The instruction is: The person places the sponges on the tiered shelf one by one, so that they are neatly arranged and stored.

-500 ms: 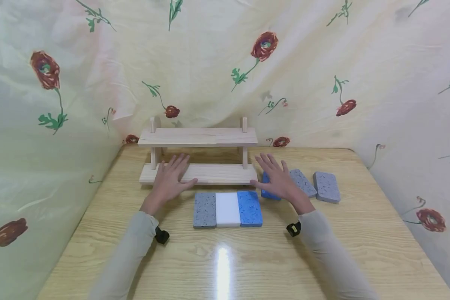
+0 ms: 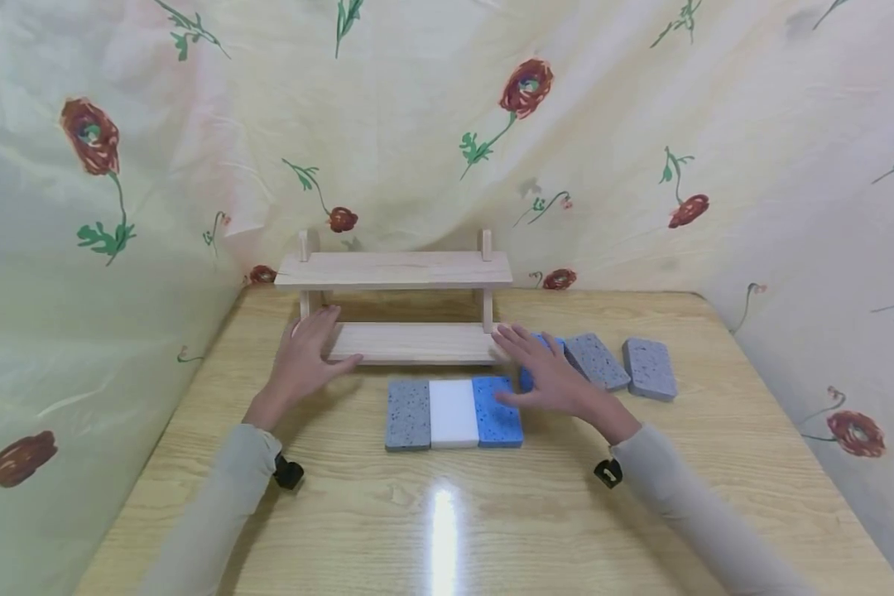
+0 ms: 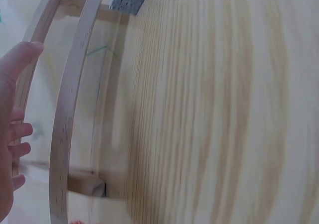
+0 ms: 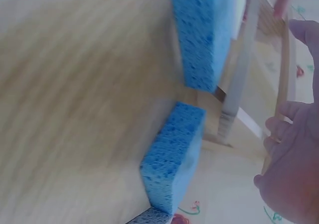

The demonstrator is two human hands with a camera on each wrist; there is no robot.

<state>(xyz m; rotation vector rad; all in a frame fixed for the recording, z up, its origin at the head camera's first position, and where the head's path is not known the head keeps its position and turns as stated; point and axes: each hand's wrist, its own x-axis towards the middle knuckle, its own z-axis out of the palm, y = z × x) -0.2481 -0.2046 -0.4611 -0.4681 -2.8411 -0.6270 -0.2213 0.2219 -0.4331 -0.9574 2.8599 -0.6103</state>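
Both hands hover with their fingers spread, holding nothing. My left hand (image 2: 301, 356) is at the left end of a two-tier wooden shelf (image 2: 393, 269), hiding part of its lower board. Near the right end of that board is my right hand (image 2: 551, 377), its thumb above a blue sponge (image 2: 497, 422). That sponge lies in a row with a white sponge (image 2: 453, 414) and a grey sponge (image 2: 408, 415), side by side in front of the shelf. A second blue sponge (image 4: 172, 154) is partly hidden behind my right hand in the head view.
Two more grey sponges, one tilted (image 2: 598, 362) and one straighter (image 2: 650, 368), lie right of the shelf. Everything rests on a wood-grain table (image 2: 432, 530). A flowered cloth (image 2: 417, 124) hangs close behind the shelf and along both sides.
My left hand has moved left and slightly nearer to me. The right hand has come lower and nearer, its thumb now over the row's blue sponge. Shelf and sponges stay in place.
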